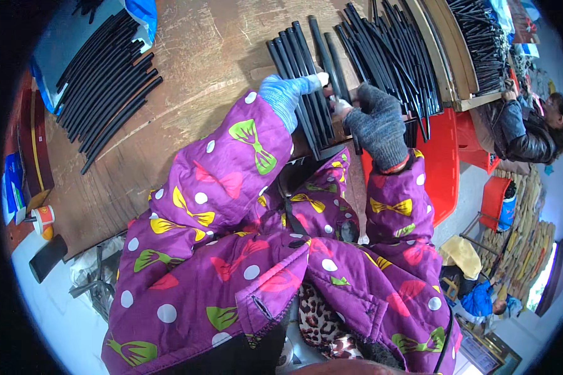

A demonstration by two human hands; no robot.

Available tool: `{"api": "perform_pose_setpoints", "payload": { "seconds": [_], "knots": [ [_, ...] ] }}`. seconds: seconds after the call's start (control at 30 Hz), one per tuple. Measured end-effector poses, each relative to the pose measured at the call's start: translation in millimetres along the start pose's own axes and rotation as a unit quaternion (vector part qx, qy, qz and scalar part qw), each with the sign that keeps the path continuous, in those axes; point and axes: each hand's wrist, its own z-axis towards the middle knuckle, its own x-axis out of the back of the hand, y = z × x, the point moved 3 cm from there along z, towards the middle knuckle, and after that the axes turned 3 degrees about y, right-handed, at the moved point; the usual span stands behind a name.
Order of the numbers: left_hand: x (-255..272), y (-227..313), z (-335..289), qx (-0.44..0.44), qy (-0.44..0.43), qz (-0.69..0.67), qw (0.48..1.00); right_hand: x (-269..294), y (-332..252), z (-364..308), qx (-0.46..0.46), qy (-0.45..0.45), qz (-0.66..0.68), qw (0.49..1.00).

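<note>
My left hand [289, 97], in a light blue glove, is closed over a small group of black tubes [311, 119] at the front edge of the table. Its fingertips reach the tubes' right side. Close by on the right is my right hand [380, 122] in a dark grey glove. Its fingers are curled in toward a single black tube [335, 56] that runs beneath them; the exact grip is partly hidden. Right of these lies a larger pile of similar black tubes [391, 59], loosely side by side with a few crossing.
Another spread of black tubes [106, 94] lies at the left of the brown table [200, 37]. A wooden-sided tray [447, 50] holds many dark pieces at the right. Beside my right arm is a red plastic container [445, 181]. A co-worker [522, 128] sits at the far right.
</note>
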Motion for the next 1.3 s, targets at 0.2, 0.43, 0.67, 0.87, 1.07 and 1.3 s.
{"api": "perform_pose_setpoints", "payload": {
  "seconds": [0.2, 0.43, 0.67, 0.87, 1.07, 1.3],
  "knots": [
    [-7.1, 9.8, -15.1, 0.032, -0.008, -0.016, 0.999, -5.5, -18.2, -5.0, -0.060, -0.015, 0.098, 0.993],
    [-11.1, 11.2, -20.5, 0.038, -0.077, 0.010, 0.996, 2.2, -41.0, 1.1, 0.354, 0.116, -0.086, 0.924],
    [-23.1, 3.0, -25.4, 0.126, -0.124, -0.124, 0.976, 0.8, -43.7, -1.9, 0.235, -0.014, 0.131, 0.963],
    [-33.3, 12.3, -26.0, 0.104, -0.098, -0.056, 0.988, 12.1, -31.5, 0.1, 0.155, 0.039, 0.218, 0.963],
    [-43.1, 21.2, -16.8, -0.028, -0.124, -0.032, 0.991, 85.2, 11.5, 43.5, 0.198, 0.282, -0.118, 0.931],
    [-54.1, 23.2, -6.0, -0.039, -0.120, -0.021, 0.992, 178.0, 101.6, 109.9, -0.026, 0.279, -0.172, 0.944]
  ]
}}
